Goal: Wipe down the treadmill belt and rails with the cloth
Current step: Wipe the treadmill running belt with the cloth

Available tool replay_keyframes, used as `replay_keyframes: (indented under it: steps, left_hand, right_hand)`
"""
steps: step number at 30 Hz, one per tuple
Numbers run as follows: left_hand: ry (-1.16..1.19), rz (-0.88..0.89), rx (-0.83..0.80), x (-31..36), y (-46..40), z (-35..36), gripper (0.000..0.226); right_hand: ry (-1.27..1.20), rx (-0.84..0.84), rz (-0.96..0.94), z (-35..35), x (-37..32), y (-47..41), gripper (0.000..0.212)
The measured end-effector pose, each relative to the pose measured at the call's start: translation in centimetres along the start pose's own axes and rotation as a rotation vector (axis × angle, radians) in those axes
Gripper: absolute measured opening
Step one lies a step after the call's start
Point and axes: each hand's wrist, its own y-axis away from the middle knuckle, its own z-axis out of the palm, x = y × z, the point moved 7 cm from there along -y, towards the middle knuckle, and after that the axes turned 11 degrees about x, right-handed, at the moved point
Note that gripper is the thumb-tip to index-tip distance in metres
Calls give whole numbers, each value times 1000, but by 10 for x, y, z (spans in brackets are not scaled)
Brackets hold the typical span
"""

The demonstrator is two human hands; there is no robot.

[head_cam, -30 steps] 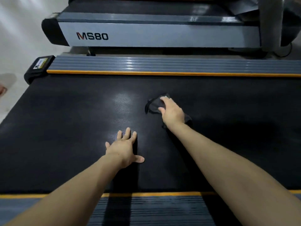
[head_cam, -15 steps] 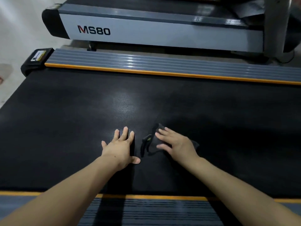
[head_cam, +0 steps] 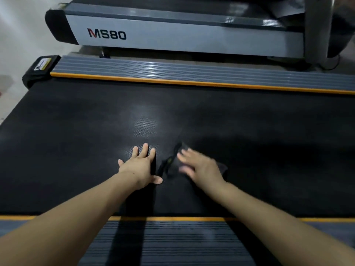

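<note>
Since a second ago the right hand [head_cam: 199,166] has drawn the dark crumpled cloth [head_cam: 172,160] back from the middle of the belt toward the person, and over the last half second it has shifted only slightly, now showing motion blur. That hand lies palm-down on the cloth with its fingers extended and loosely spread, pressing it against the black textured treadmill belt [head_cam: 76,141]; a fold of cloth sticks out to the left of the fingers and a corner shows past the wrist on the right. The left hand [head_cam: 141,166] has kept its place, flat on the belt just beside the cloth, fingers straight and slightly apart, thumb [head_cam: 156,181] stretched out sideways toward the cloth's near edge without clearly touching it. Both bare forearms reach in from the lower edge of the view, crossing the near grey ribbed side rail with an orange stripe [head_cam: 172,240]. Beyond the belt runs the far grey ribbed side rail with its own orange stripe [head_cam: 192,73], ending on the left in a black end cap bearing a yellow label [head_cam: 41,66]. Behind it stands a second treadmill with a pale grey side panel [head_cam: 192,38], marked "MS80" in red and dark letters, with a grey upright post [head_cam: 318,31] at the right. Pale floor [head_cam: 17,41] shows at the upper left.
</note>
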Motion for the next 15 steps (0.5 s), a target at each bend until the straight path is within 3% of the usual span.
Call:
replay_keyframes:
  steps: [3,6,9,11,13,15]
  left_hand:
    - [-22,19,-7,2,1,-1,117]
    - [-30,27,-24,1,0,0,117]
    - [-12,20,-37,0,-1,-2,117]
    - [0,18,-36,2,-1,-5,115]
    - [28,-1,-27,2,-3,-7,106]
    - [52,-9,8,2,-6,-9,84]
  right_hand:
    - [-77,-133,-164,-4,-11,48,43]
    - [-74,-116,-210,1,6,16,42]
    - [58,101,29,-3,48,-62,44]
    - [75,124,255,-6,71,-96,44]
    - [117,126,287,-7,68,-95,43]
    - [71,153,165,-16,48,-59,44]
